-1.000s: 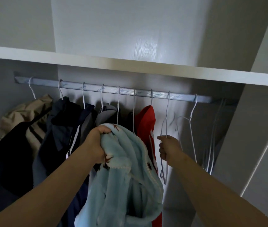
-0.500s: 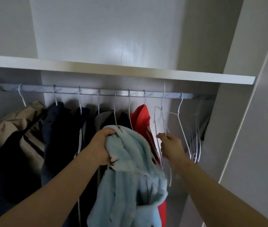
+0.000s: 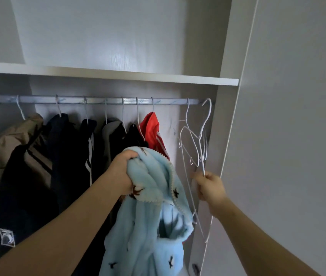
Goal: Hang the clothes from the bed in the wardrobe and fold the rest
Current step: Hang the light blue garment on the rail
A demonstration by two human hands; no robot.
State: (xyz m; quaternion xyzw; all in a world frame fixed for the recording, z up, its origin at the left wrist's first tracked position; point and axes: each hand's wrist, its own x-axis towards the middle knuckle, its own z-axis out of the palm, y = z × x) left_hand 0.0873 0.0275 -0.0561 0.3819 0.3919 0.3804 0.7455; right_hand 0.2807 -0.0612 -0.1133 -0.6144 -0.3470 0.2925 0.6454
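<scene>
— What have we got from where you stand?

— An open wardrobe [image 3: 224,136], with a white shelf [image 3: 118,75] across it and a rail [image 3: 98,100] just under that.

— Anything on the rail?

— A row of clothes on wire hangers: a tan jacket [image 3: 13,140] at the far left, dark coats [image 3: 64,146] beside it, then a red top [image 3: 151,128]. A bare hanger [image 3: 187,110] hangs to the right of the red one.

— And the piece being hung?

— A pale blue fleece [image 3: 150,206] with small dark marks. It's up in front of the hung clothes and droops below the red top. The left hand [image 3: 123,172] has a fistful of its top edge, fingers curled tight into the cloth.

— The other hand?

— The right hand [image 3: 210,188] is by the wardrobe's right wall, fingers closed round a white wire hanger [image 3: 203,160]. Its hook is level with the rail's end; I can't tell if it's on the rail.
</scene>
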